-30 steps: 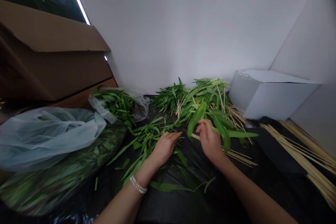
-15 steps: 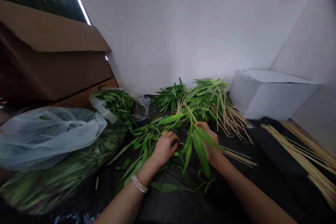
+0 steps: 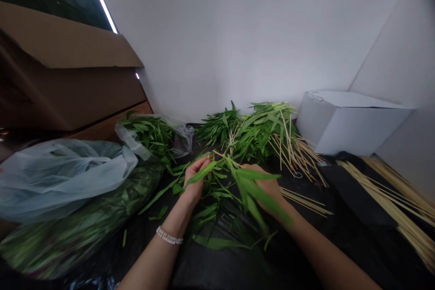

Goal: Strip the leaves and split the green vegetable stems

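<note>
My right hand (image 3: 268,186) is closed around a leafy green sprig (image 3: 243,179), whose long narrow leaves hang partly in front of its fingers. A thin pale stick end (image 3: 218,153) pokes out from the top of the sprig towards the left. My left hand (image 3: 194,181) is raised beside that end, its fingers pinched together. A long leaf (image 3: 201,175) crosses in front of the left hand; what the fingertips pinch is too small to make out. Loose leaves and stems (image 3: 207,210) lie beneath both hands on the black plastic sheet (image 3: 207,269).
Leafy bunches on thin sticks (image 3: 265,131) are heaped by the wall. At left are a plastic bag of greens (image 3: 84,190), another open bag (image 3: 149,133) and a cardboard box (image 3: 74,95). A white box (image 3: 360,127) and bamboo sticks (image 3: 384,195) are at right.
My left hand has moved left and up, its fingers now by the stick end. The sprig in my right hand has tipped leftward, its stick end swinging towards my left hand.
</note>
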### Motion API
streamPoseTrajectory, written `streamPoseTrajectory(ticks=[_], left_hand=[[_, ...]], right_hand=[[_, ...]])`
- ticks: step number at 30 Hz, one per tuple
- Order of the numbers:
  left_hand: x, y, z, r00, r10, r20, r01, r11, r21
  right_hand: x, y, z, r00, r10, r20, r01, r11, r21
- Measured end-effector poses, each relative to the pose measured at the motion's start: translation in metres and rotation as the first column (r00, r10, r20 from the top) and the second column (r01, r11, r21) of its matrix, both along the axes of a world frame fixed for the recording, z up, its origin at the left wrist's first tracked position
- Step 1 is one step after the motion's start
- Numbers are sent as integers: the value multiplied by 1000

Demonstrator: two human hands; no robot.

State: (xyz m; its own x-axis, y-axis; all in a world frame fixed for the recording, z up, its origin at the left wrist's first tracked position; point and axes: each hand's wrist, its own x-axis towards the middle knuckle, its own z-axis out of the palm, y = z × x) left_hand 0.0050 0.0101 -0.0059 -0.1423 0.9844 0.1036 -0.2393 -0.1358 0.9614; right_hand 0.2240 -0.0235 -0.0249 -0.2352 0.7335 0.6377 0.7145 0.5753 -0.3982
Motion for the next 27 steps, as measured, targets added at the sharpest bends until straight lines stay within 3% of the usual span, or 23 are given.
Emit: streamPoseTrajectory(ticks=[9,27], left_hand=[[-3,3,0,998,53,22,-53,998,15],[-3,1,0,998,63,-29,-63,998,25]], right_hand=[[-5,0,0,972,-50,229,42,998,40],[-7,-2,2,962,-71,263,69,997,17]])
